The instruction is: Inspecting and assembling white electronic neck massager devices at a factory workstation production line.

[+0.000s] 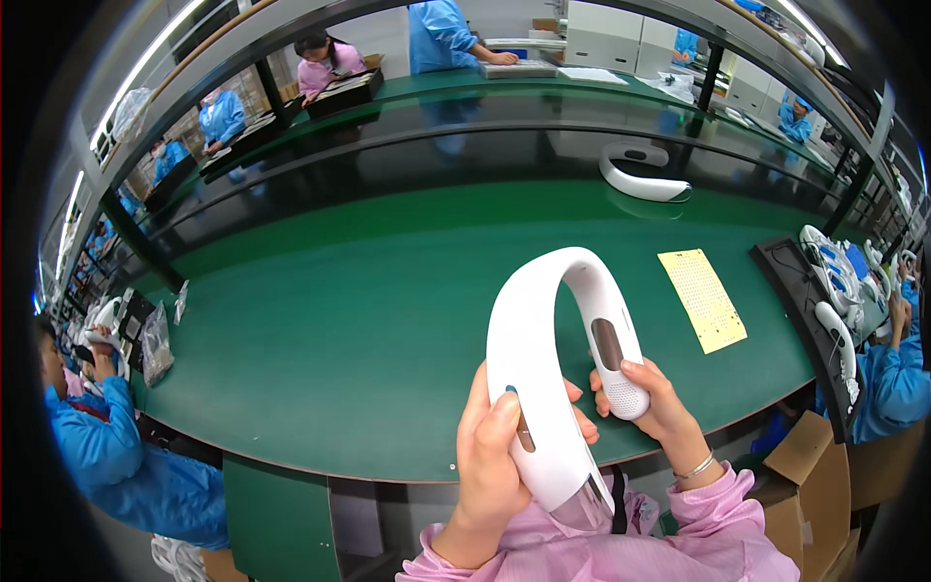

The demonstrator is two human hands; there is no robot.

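Note:
I hold a white U-shaped neck fan upright over the near edge of the green table. My left hand wraps its left arm near the lower end, thumb on the front. My right hand grips the tip of its right arm, where a grey oval panel and a perforated grille show. Clear film hangs from the left arm's lower end.
A second white neck fan lies on the dark strip at the back. A yellow perforated sheet lies to the right. A black tray holds several white fans. People in blue coats work at left and right; cardboard boxes stand at lower right.

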